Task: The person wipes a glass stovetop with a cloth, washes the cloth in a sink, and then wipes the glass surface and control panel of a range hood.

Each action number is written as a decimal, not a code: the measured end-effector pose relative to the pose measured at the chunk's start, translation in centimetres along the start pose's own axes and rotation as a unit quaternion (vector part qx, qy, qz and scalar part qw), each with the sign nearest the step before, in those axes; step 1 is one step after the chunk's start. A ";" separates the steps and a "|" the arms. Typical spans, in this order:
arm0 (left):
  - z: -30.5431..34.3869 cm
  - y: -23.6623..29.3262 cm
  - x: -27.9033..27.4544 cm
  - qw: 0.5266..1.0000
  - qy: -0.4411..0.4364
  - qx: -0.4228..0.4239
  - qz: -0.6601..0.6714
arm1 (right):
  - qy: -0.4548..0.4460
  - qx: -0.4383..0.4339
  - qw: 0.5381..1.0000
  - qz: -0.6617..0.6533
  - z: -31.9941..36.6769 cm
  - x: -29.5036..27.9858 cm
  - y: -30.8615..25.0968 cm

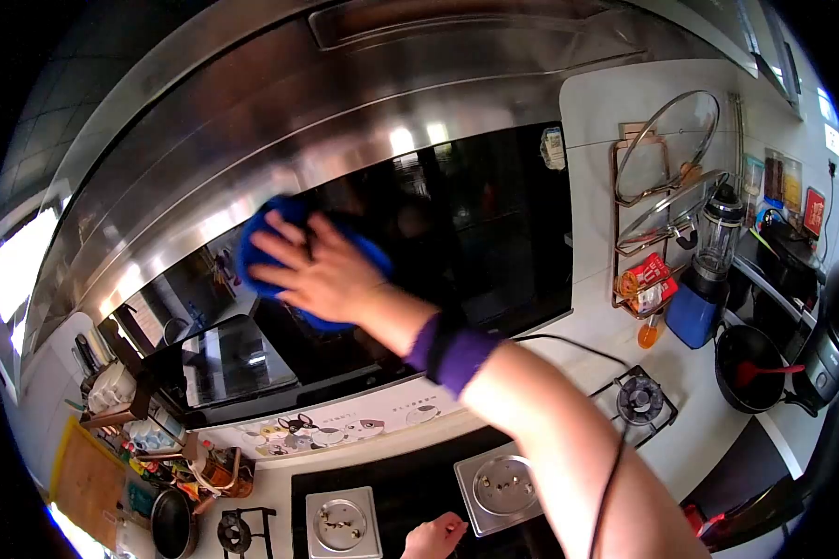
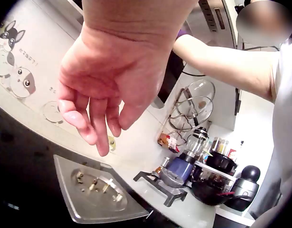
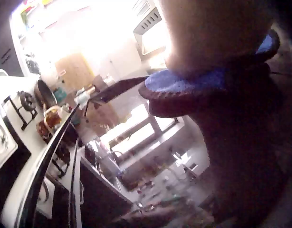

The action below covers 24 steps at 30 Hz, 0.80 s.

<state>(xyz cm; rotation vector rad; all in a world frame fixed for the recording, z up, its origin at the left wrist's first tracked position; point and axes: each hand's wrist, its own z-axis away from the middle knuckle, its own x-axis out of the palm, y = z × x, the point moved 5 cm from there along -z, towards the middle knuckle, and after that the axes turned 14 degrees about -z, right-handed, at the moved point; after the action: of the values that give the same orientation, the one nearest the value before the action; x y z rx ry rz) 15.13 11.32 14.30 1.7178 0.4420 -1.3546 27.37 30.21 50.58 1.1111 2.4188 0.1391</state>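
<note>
Blue, rounded cloth (image 1: 370,253) is pressed to a glossy black panel (image 1: 438,224) by the right hand (image 1: 322,272), fingers apart. The left hand (image 2: 112,78) is seen empty, loosely bent; from the right wrist, fingers are hidden, the cloth seemingly light, soft, best held flat-palmed.

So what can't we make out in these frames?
- Underside of the blue cloth: head view, pressed against the black panel.
- Fingers of the right hand: right wrist view, hidden behind the wrist; slightly blurred in head view.
- Left hand's forearm: head view, cut off by bottom edge.
- Small print on the red packet: head view, too small.
</note>
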 end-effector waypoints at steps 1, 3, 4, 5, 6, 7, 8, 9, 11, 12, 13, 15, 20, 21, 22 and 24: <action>-0.5 0.2 0.5 1.000 -0.001 0.009 -0.004 | -0.013 0.020 1.000 0.014 1.1 -2.5 1.4; -0.8 0.2 1.2 1.000 -0.003 0.024 -0.009 | 0.103 0.061 0.991 0.060 3.9 -9.3 4.9; -0.5 0.0 1.3 0.999 -0.007 0.033 0.006 | 0.114 0.116 0.974 0.156 5.4 -13.3 5.9; -0.1 -0.3 1.2 1.000 -0.007 0.023 0.015 | 0.140 0.169 0.947 0.235 7.4 -16.1 7.7; 0.7 -0.7 1.0 1.000 -0.009 0.014 0.023 | 0.176 0.166 0.928 0.283 10.0 -18.2 10.4; 1.5 -0.9 0.7 0.999 -0.010 0.005 0.031 | 0.184 0.204 0.908 0.315 11.9 -20.2 11.9; 2.3 -1.3 0.3 0.999 -0.008 -0.001 0.040 | 0.211 0.208 0.908 0.298 12.8 -21.2 12.2; 2.9 -2.0 0.6 0.999 -0.012 -0.008 0.041 | 0.228 0.218 0.908 0.276 13.5 -20.8 12.6; 3.8 -3.4 1.2 0.999 -0.020 -0.020 0.042 | 0.252 0.275 0.867 0.331 12.1 -18.1 11.4; 4.1 -4.0 1.5 0.999 -0.028 -0.030 0.030 | 0.253 0.253 0.873 0.332 11.0 -15.7 10.6; 4.1 -4.0 1.2 0.999 -0.023 -0.028 0.034 | 0.228 0.233 0.894 0.308 9.1 -13.2 8.5; 3.9 -3.8 0.9 0.999 -0.017 -0.023 0.043 | 0.134 0.224 0.939 0.222 6.3 -7.5 3.7; 2.5 -1.9 2.3 0.998 -0.031 0.001 0.053 | -0.024 0.124 0.992 -0.006 10.4 4.3 -4.3; 2.5 -1.6 2.7 0.998 -0.031 0.007 0.052 | -0.049 0.119 0.991 -0.026 12.3 5.3 -4.9; 2.6 -1.1 2.7 0.999 -0.033 0.017 0.039 | -0.092 0.107 0.989 -0.032 14.3 5.9 -5.4; 3.0 -0.4 2.0 0.999 -0.043 0.008 0.027 | -0.161 0.090 0.982 -0.038 17.5 5.0 -4.9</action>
<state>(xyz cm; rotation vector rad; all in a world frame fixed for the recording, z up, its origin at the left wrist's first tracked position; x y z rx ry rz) 13.69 8.66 12.20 1.6660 0.3348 -1.3909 29.17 28.82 31.91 1.0260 2.2087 -0.2684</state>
